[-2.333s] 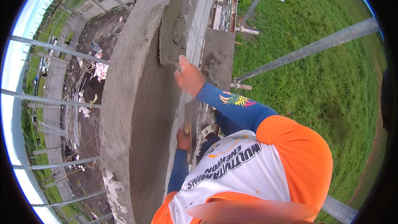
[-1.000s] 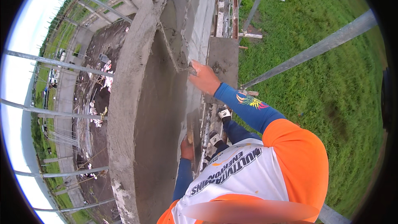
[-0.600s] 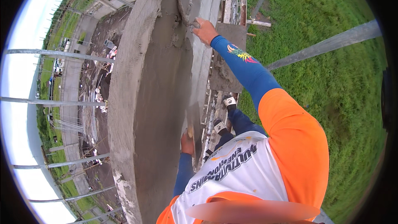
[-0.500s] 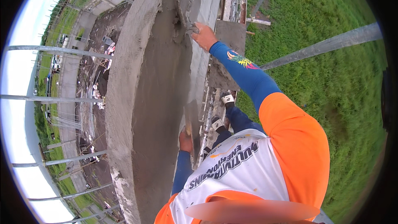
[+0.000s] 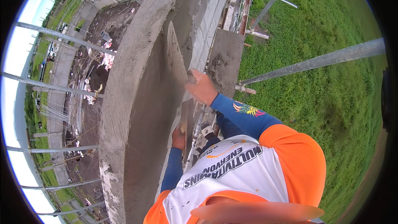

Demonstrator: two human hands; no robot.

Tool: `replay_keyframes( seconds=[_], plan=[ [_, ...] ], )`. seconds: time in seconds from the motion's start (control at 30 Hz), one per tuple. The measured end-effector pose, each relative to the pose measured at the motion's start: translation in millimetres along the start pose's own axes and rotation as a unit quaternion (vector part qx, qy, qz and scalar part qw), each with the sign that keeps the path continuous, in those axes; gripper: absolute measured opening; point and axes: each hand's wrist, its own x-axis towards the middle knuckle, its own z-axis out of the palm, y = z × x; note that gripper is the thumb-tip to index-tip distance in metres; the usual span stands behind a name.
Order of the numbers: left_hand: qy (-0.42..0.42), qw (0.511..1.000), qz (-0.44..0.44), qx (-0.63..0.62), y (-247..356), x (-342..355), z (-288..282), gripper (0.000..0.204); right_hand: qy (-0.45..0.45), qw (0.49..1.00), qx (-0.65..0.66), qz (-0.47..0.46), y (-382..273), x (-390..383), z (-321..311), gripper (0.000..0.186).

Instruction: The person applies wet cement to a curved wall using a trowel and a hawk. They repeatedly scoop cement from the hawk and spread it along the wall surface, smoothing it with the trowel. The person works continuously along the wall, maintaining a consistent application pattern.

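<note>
My right hand [image 5: 201,86] grips a trowel, its long, mortar-coated blade [image 5: 176,54] lying along the wet grey plaster on the side of a concrete wall [image 5: 124,79]. Below it, my left hand [image 5: 178,138] is closed on a long, flat board tool [image 5: 186,116] with a wooden handle, held beside the wall’s lower plastered band. The plastered face [image 5: 147,149] is smooth near my hands and rougher, with a ragged edge, farther up.
A mortar-smeared board [image 5: 224,64] rests on the narrow scaffold right of the wall, where my feet partly show. A steel pipe [image 5: 315,60] slants over the grass far below. Left, more pipes [image 5: 49,84] cross above a muddy site with rods, debris and concrete beams.
My right hand and trowel have come down the wall toward my body, and more of the blade’s length shows against the plaster. My left hand has shifted slightly with the camera view.
</note>
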Motion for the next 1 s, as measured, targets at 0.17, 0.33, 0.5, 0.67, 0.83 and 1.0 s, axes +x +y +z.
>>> replay_keyframes(
  seconds=[0.17,0.33,0.5,0.67,0.83,1.0],
  plan=[
    [0.001,0.999,-0.001,-0.043,-35.5,4.5,10.3,0.034,-0.034,0.978,0.089,0.185,-13.2,71.4,-38.2,0.038],
    [0.023,0.999,0.017,-0.019,-54.2,0.4,11.6,0.034,0.035,0.982,-0.167,0.076,0.7,113.5,-15.7,0.048],
    [0.0,0.998,-0.019,-0.056,-61.3,-4.8,14.0,0.035,0.007,0.985,-0.164,0.051,0.9,51.3,14.7,0.056],
    [-0.019,0.97,-0.073,-0.232,-78.9,14.5,17.6,0.034,-0.073,0.979,-0.187,0.02,5.3,-19.5,4.5,0.051],
    [-0.006,0.999,-0.035,-0.013,-64.9,13.5,13.2,0.032,-0.071,0.951,-0.29,-0.073,29.3,15.4,-12.9,0.045],
    [-0.014,1.0,-0.012,0.019,-56.8,9.4,9.2,0.034,0.003,0.93,-0.361,-0.068,47.2,100.6,-33.7,0.039]
  ],
)
